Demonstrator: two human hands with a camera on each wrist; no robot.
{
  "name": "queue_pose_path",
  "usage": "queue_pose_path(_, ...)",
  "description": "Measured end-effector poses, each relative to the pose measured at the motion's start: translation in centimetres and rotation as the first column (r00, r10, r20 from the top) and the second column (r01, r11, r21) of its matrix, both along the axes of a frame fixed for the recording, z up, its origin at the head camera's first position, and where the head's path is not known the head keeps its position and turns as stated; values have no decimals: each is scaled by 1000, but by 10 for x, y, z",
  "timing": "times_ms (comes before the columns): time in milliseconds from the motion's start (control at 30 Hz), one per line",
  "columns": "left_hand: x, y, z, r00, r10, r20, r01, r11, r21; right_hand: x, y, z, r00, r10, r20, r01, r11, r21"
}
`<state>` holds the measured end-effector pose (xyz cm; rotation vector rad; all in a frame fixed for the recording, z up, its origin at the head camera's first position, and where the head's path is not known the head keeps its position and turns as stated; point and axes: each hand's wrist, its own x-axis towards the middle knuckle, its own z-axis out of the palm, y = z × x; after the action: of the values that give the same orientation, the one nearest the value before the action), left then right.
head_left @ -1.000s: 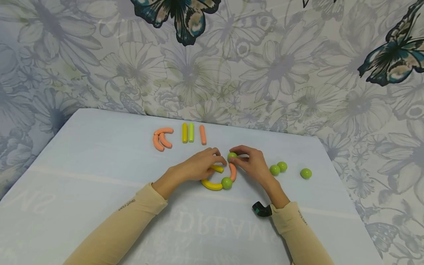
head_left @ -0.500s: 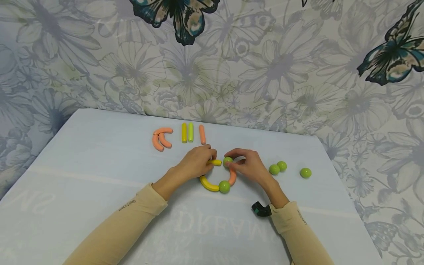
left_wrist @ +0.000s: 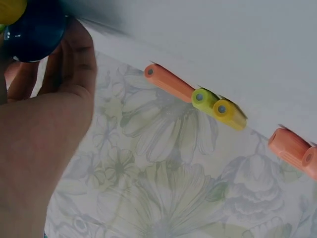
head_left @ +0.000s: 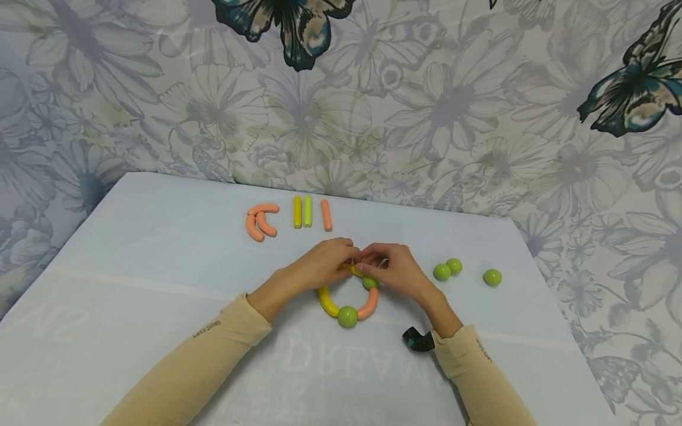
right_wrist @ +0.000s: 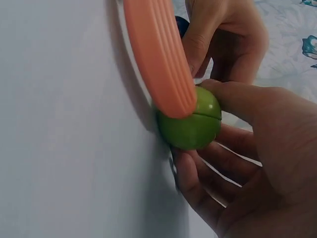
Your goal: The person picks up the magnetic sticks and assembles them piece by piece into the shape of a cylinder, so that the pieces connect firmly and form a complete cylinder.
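My left hand (head_left: 327, 263) grips a dark blue ball (left_wrist: 37, 32), with a yellow piece beside it in the left wrist view. My right hand (head_left: 396, 269) has its thumb and fingers around a green ball (right_wrist: 190, 124). A ribbed orange curved rod (right_wrist: 156, 54) joins that ball. In the head view, this orange rod runs to a second green ball (head_left: 348, 316), then a yellow curved rod (head_left: 327, 303) leads up under my left hand. Between both hands shows a short stretch of yellow rod (head_left: 355, 270). The blue ball is hidden in the head view.
Behind the hands lie several orange curved rods (head_left: 263, 209), a yellow straight rod (head_left: 297, 212), a lime straight rod (head_left: 307, 212) and an orange straight rod (head_left: 326, 215). Three loose green balls (head_left: 492, 277) sit to the right. A flowered backdrop (head_left: 341, 118) rises behind the table.
The right hand and its green ball have moved toward the left hand, so the gap to the yellow rod has closed. The lower green ball has swung left and nearer the front.
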<state>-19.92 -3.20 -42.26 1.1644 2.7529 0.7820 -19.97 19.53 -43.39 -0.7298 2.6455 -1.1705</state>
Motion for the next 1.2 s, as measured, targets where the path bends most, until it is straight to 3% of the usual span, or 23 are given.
queue_pose_path(233, -2, -4, 1, 997, -24, 72, 17, 995, 99, 2, -5, 1, 999, 29, -16, -28, 999, 30)
queue_pose_path(333, -8, -12, 4, 997, 36, 67, -44, 992, 119, 4, -6, 2, 1000, 21, -17, -21, 999, 47)
queue_pose_path(400, -12, -18, 8, 992, 122, 40, -126, 985, 120, 4, -6, 2, 1000, 10, -25, -9, 998, 62)
queue_pose_path(467, -17, -26, 10, 973, 230, 16, -230, 966, 115, 4, -6, 2, 999, -6, -35, 9, 997, 80)
queue_pose_path(567, -24, -39, 13, 929, 370, -16, -366, 923, 116, 5, -5, 3, 997, -52, -53, 57, 993, 107)
queue_pose_path(700, -32, -56, 15, 880, 475, -32, -470, 878, 91, 5, -4, 5, 989, -134, -70, 143, 980, 139)
queue_pose_path(833, -35, -65, 16, 868, 495, -29, -495, 869, 24, 5, -2, 8, 982, -173, -68, 183, 965, 187)
queue_pose_path(967, -38, -68, 15, 868, 496, -25, -497, 867, -28, 5, 0, 12, 989, -147, -22, 148, 955, 256)
queue_pose_path(1067, -39, -67, 14, 860, 510, -27, -511, 859, -28, 7, 0, 14, 993, -115, 8, 108, 952, 288)
queue_pose_path(1200, -39, -67, 12, 837, 547, -28, -547, 837, 2, 6, -2, 12, 997, -64, -50, 74, 966, 246)
